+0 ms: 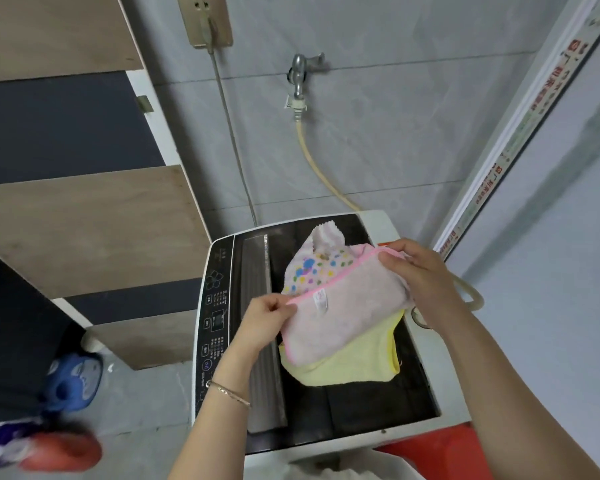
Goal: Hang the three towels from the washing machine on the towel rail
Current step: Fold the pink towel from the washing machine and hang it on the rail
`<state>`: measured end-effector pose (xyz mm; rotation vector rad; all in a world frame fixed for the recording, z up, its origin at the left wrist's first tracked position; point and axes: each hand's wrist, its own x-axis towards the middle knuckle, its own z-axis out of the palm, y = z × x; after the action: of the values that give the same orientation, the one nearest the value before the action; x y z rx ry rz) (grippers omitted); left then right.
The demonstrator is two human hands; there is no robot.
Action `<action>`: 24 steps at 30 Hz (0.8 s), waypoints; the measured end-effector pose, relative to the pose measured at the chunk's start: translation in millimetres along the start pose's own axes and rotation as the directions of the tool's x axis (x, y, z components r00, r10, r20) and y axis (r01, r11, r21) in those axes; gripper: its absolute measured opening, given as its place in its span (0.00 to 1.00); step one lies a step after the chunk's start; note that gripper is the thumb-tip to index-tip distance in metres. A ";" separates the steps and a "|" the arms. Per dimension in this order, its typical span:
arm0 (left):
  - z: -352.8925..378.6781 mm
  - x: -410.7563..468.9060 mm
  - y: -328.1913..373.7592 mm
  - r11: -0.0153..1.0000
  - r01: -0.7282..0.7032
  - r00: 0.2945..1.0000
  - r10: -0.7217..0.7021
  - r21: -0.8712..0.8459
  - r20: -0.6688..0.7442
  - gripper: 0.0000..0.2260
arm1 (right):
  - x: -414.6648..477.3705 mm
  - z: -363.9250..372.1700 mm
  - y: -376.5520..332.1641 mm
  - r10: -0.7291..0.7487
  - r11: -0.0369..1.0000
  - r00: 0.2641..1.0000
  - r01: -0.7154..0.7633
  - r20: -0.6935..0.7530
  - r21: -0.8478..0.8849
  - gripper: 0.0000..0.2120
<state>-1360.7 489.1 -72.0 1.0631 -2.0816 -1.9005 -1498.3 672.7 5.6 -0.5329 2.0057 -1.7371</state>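
The left hand (270, 311) and right hand (417, 270) each pinch the pink towel (343, 320) by its top edge, above the washer (222, 258); the yellow towel (354, 367) and spotty towel (321, 268) lie under it

On the closed dark lid of the white top-loading washing machine (388, 407) lie three towels: the pale pink terry towel with pink edging (343, 323) on top, the yellow terry towel (354, 365) under it toward the near side, the white spotted towel (321, 268) behind. The left hand (269, 317) pinches the pink towel's left edge, the right hand (420, 271) its far right corner. The chrome wall tap (298, 77) is behind the machine, the wooden slatted shelf unit (94, 223) to its left.
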 end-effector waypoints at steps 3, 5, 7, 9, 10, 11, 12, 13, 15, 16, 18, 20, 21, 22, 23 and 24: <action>4.1 0.2 -16.5 0.999 0.051 0.998 -0.052 0.013 0.045 0.06 | 1.3 -1.3 0.2 0.031 0.999 0.999 -0.031 0.039 -0.018 0.05; 6.0 0.5 -20.9 0.998 0.069 0.997 -0.069 -0.001 -0.026 0.08 | 4.2 0.1 5.7 0.059 0.997 0.998 -0.058 0.016 -0.055 0.03; 6.6 0.1 -17.8 0.997 0.054 0.987 -0.060 -0.047 -0.146 0.09 | 9.3 1.6 14.4 0.102 0.991 0.994 -0.106 -0.046 -0.087 0.05; 5.4 0.6 -10.5 0.993 0.020 0.970 -0.049 -0.120 -0.239 0.07 | 13.3 2.4 22.8 0.144 0.979 0.985 -0.156 -0.100 -0.132 0.06; 3.9 1.6 -7.4 0.985 0.006 0.966 -0.050 -0.171 -0.252 0.05 | 15.7 1.7 28.1 0.164 0.971 0.980 -0.180 -0.110 -0.156 0.05; 2.6 2.7 -4.6 0.976 0.000 0.969 -0.053 -0.217 -0.240 0.03 | 16.8 1.4 30.8 0.195 0.960 0.975 -0.211 -0.104 -0.184 0.04; 1.6 3.0 -1.5 0.970 0.006 0.976 -0.059 -0.245 -0.211 0.05 | 18.3 0.7 34.2 0.222 0.950 0.972 -0.234 -0.080 -0.206 0.04; 0.9 4.1 0.1 0.968 0.020 0.982 -0.066 -0.250 -0.178 0.08 | 19.4 1.0 36.0 0.252 0.943 0.967 -0.256 -0.045 -0.213 0.08; 0.2 6.6 0.9 0.978 0.025 0.986 -0.059 -0.208 -0.159 0.11 | 22.7 2.2 38.4 0.281 0.939 0.960 -0.273 0.007 -0.211 0.15; 0.4 7.6 0.9 0.980 0.007 0.982 -0.044 -0.199 -0.184 0.11 | 24.9 3.1 38.4 0.267 0.942 0.964 -0.257 0.015 -0.216 0.18; 0.5 9.5 1.3 0.974 -0.047 0.963 -0.014 -0.221 -0.269 0.09 | 31.6 4.9 36.9 0.205 0.955 0.979 -0.204 -0.020 -0.215 0.19; 0.3 12.5 2.5 0.967 -0.090 0.944 0.006 -0.239 -0.330 0.07 | 37.2 8.3 32.1 0.135 0.971 0.987 -0.149 -0.084 -0.186 0.18; 0.5 14.2 3.4 0.967 -0.093 0.940 0.006 -0.238 -0.340 0.08 | 40.3 9.6 31.1 0.114 0.973 0.987 -0.134 -0.109 -0.191 0.18; 0.9 16.1 3.8 0.968 -0.082 0.942 -0.002 -0.236 -0.335 0.11 | 43.9 10.4 33.2 0.102 0.970 0.987 -0.126 -0.124 -0.206 0.19; 1.4 18.7 2.7 0.972 -0.052 0.949 -0.023 -0.229 -0.315 0.15 | 46.0 12.2 35.0 0.106 0.964 0.987 -0.133 -0.124 -0.228 0.20; 2.1 21.3 -0.5 0.977 -0.008 0.958 -0.053 -0.211 -0.282 0.20 | 49.0 13.7 40.9 0.122 0.955 0.986 -0.148 -0.115 -0.256 0.21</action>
<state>-1377.5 478.7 -80.5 1.2305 -1.6788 -1.8012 -1531.9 640.3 -40.1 -0.3881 2.3035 -1.4495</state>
